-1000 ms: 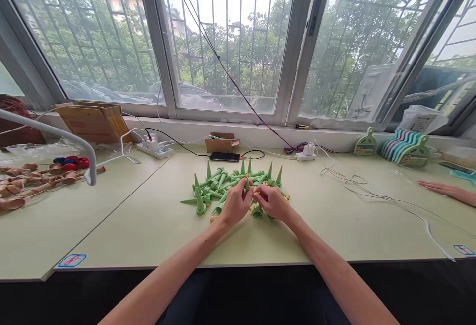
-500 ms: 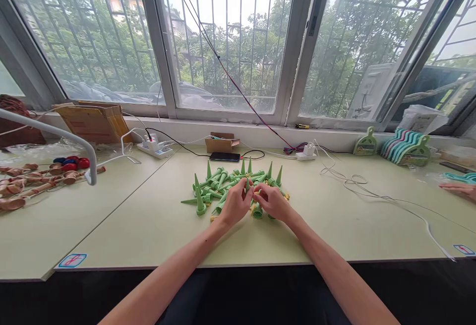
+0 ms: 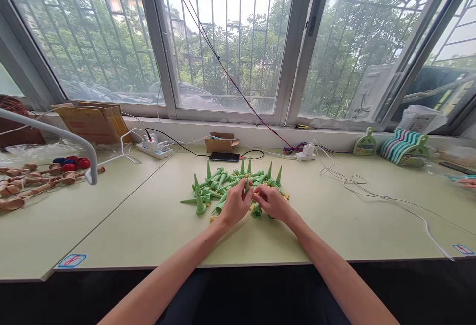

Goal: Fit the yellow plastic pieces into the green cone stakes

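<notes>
A heap of green plastic cone spikes point(image 3: 219, 186) lies on the pale green table point(image 3: 156, 226), some upright, some on their sides, with small yellow pieces among them. My left hand point(image 3: 233, 205) is closed round one green spike whose tip points up between the hands. My right hand point(image 3: 273, 202) is pinched against it, fingers on a small yellow part. Both hands rest over the near side of the heap.
A black phone point(image 3: 224, 157), a small cardboard box point(image 3: 220, 143), a power strip point(image 3: 155, 148) and loose white cables point(image 3: 357, 186) lie behind and to the right. Wooden toys with red balls point(image 3: 44, 173) sit at left. Another person's fingers point(image 3: 467, 182) show at the right edge.
My hands have hardly moved on the spike. The other person's hand at the right has drawn back toward the frame edge.
</notes>
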`<state>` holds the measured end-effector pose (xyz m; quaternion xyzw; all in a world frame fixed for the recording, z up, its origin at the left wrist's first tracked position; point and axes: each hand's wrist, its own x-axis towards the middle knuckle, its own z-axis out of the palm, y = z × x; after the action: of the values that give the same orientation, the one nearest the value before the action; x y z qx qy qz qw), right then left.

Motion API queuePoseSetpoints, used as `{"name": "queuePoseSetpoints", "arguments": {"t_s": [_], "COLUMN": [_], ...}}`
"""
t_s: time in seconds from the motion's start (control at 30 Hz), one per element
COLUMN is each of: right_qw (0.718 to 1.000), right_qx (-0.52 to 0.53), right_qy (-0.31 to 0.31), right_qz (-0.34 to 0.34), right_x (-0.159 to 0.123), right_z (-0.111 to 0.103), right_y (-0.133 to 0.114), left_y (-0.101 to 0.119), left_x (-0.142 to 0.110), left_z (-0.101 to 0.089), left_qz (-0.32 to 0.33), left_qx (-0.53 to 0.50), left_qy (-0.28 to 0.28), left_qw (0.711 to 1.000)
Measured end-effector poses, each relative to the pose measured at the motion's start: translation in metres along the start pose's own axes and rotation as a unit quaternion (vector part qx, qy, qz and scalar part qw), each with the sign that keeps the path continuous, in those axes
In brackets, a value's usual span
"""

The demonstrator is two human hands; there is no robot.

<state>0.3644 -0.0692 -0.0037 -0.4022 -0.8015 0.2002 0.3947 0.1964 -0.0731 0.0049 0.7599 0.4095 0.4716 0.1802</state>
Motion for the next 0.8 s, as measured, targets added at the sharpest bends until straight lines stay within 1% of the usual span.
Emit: {"name": "queuePoseSetpoints", "arguments": {"t_s": [0.07, 0.27, 0.47, 0.67, 0.8], "right_qw": [1.000, 1.000, 1.000, 1.000, 1.000], "right_qx": [-0.011, -0.002, -0.010, 0.002, -0.009], "right_qy": [0.008, -0.003, -0.001, 0.000, 0.004], "right_qz": [-0.004, 0.000, -0.006, 0.003, -0.009], "right_x": [0.0005, -0.0001, 0.0001, -0.0004, 0.0005], "right_z": [0.0003, -0.0005, -0.0010, -0.0008, -0.0006], "right_y": [0.0005, -0.0007, 0.0001, -0.0010, 0.0001], "left_y": [-0.0002, -0.0020, -0.0011, -0.0015, -0.0013], "left_x": [0.0002, 0.0004, 0.0003, 0.0006, 0.0003], "left_z": [0.0002, 0.0008, 0.0003, 0.0007, 0.0010], "left_qz": [0.002, 0.003, 0.007, 0.001, 0.006], "left_qx": [0.001, 0.003, -0.001, 0.001, 0.003], "left_qy": [0.000, 0.003, -0.001, 0.004, 0.005], "left_qw": [1.000, 1.000, 1.000, 1.000, 1.000]}}
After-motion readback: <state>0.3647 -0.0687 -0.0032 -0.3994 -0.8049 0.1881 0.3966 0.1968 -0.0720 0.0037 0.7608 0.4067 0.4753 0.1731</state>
